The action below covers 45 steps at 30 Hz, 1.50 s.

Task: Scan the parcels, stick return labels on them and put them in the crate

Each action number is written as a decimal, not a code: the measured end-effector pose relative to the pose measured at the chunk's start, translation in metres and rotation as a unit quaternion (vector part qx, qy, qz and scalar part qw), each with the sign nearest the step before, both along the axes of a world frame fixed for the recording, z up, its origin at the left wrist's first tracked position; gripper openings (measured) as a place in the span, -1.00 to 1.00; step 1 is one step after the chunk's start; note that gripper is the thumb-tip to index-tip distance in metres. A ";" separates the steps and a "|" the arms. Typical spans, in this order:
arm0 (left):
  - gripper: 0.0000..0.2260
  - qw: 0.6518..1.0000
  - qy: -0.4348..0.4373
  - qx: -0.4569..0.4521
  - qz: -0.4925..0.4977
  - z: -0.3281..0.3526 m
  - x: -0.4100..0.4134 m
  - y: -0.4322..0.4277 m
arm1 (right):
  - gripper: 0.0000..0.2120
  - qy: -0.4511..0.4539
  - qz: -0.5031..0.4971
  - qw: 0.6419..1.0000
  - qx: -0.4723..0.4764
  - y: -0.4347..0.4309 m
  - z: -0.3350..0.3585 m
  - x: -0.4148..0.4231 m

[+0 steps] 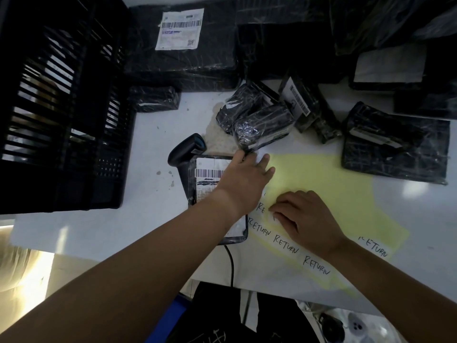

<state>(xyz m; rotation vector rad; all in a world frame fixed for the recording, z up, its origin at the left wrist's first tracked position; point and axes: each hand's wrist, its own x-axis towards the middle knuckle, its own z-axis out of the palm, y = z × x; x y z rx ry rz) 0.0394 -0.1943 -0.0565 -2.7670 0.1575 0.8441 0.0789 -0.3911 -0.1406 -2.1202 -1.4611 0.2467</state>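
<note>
While one sticker is not yet off its sheet, step: peel a RETURN label [262, 209] & stick it on the parcel [207, 174] lying just left of the sheet, partly under the left forearm.
Right hand [306, 216]: fingers curled, tips picking at the label's edge on the sheet's left side; whether the edge is lifted, cannot tell.
Left hand [247, 177]: fingers straight, flat on the far-left corner of the label sheet [321, 184]; grips nothing, pins the sheet.
Method: keep sheet pinned; lift a corner first, peel slow & low so the label won't tear or curl on itself; stick it clear of the barcode.
Scanner [185, 149]: on the surface [153, 125], against the parcel's far-left corner.
Crate [61, 107]: far left, apart from the parcel.
In the way: small parcels [262, 127] touching the left hand's thumb; more parcels far & right.
</note>
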 end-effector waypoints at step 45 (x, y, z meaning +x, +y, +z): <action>-0.46 1.000 -0.006 0.014 0.002 -0.007 -0.003 -0.002 | -0.92 0.059 -0.024 0.998 -0.007 0.009 0.006 0.000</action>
